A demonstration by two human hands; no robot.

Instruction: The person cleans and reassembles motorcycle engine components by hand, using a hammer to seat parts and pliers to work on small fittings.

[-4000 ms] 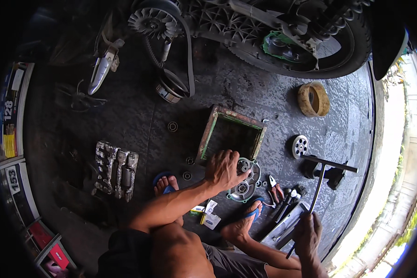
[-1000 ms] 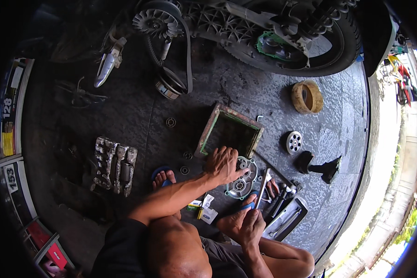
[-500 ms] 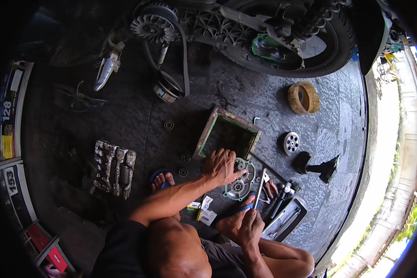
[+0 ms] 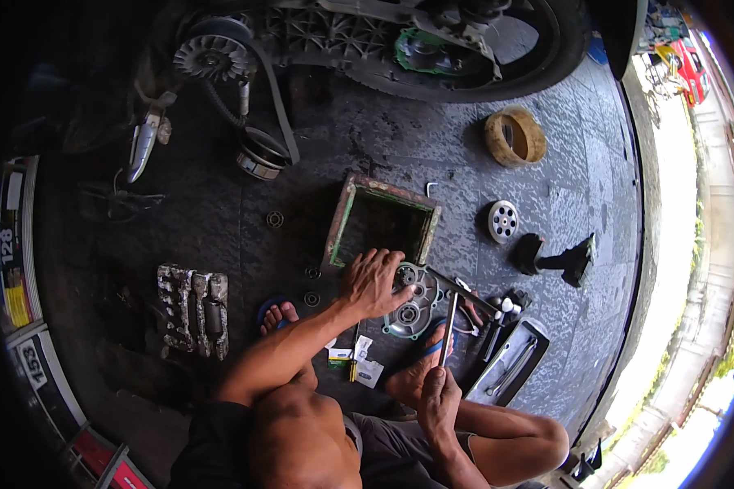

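A round metal gear cover (image 4: 422,324) with bearings in it leans by the near right corner of a rusty square metal frame (image 4: 340,216). My left hand (image 4: 373,284) holds the cover, its thumb on the cover face and its fingers curled over the upper edge beside the frame; the fingertips are partly hidden. Lower right, my right hand (image 4: 440,398) is closed around the lower end of a long slim metal bar (image 4: 448,330). The bar points up and away, its far end just right of the cover. Whether it touches the cover, I cannot tell.
Pliers (image 4: 470,314), a hammer (image 4: 507,306) and a tray (image 4: 534,336) with wrenches lie at right. Small packets (image 4: 369,373) and a screwdriver (image 4: 353,371) lie near my feet. Loose bearings (image 4: 275,219) dot the floor. A motorcycle wheel (image 4: 546,65) stands at the far side.
The whole view has shifted, so floor items sit farther left and mostly higher. My right hand has tilted the bar more upright; my left hand stays on the cover.
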